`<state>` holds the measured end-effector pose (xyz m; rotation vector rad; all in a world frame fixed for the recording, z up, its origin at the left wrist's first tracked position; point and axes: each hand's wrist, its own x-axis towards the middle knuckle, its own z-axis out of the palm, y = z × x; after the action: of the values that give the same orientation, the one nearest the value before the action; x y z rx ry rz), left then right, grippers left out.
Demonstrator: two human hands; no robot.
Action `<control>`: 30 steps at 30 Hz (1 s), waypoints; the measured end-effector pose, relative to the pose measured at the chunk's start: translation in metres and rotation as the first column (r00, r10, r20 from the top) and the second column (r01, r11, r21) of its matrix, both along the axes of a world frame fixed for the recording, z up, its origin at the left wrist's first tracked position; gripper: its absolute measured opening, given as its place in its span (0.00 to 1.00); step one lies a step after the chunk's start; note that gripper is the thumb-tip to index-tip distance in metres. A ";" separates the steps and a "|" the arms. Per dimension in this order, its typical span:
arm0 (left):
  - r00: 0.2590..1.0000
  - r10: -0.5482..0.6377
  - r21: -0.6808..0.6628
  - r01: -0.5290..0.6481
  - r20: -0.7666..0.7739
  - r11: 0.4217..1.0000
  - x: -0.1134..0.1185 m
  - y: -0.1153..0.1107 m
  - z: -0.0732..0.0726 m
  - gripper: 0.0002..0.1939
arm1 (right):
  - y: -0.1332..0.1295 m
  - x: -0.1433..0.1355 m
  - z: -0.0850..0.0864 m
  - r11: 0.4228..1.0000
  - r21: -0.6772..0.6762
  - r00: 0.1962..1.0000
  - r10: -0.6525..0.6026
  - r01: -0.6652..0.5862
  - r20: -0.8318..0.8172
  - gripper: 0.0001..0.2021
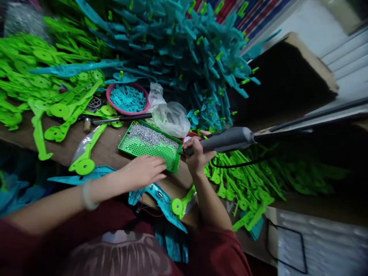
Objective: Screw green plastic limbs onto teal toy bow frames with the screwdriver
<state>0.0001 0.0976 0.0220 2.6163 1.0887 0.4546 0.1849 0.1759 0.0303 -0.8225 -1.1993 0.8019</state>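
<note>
Here we are with the left hand (145,170) over the near side of the green tray (139,147), fingers loosely extended, and we see nothing held in it; our right grip (198,153) is wrapped around the grey power driver (227,142), its tip beside the tray's right end. We'd call this the screw-fetching step; the next move seems to call for a clean meeting of tip and screw. Inside the tray, silvery screws (152,136) bank up along the far side, leaving holed floor bare. Farther from the tabletop's (107,147) near edge, a pink bowl (130,112) brims with blue bits (128,97), beside a clear bag (174,120). By that near edge lies our wired blue shell (162,203).
</note>
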 end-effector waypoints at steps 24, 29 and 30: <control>0.983 -0.076 0.178 0.105 -0.164 0.978 0.035 -0.044 -0.019 0.17 | 0.031 -0.001 -0.037 0.999 -0.026 1.000 -0.026 0.026 0.002 0.15; 0.969 -0.245 0.231 0.240 -0.007 0.943 0.061 -0.078 -0.030 0.16 | 0.038 -0.001 -0.043 0.994 -0.070 0.997 -0.079 0.080 0.017 0.17; 0.965 -0.263 0.250 0.255 -0.001 0.934 0.061 -0.077 -0.029 0.16 | 0.037 -0.001 -0.043 0.994 -0.073 0.996 -0.082 0.084 0.023 0.17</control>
<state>0.0609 0.0209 -0.0069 2.9039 0.6974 0.6042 0.1840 0.2134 -0.0125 -0.9373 -1.1509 0.7755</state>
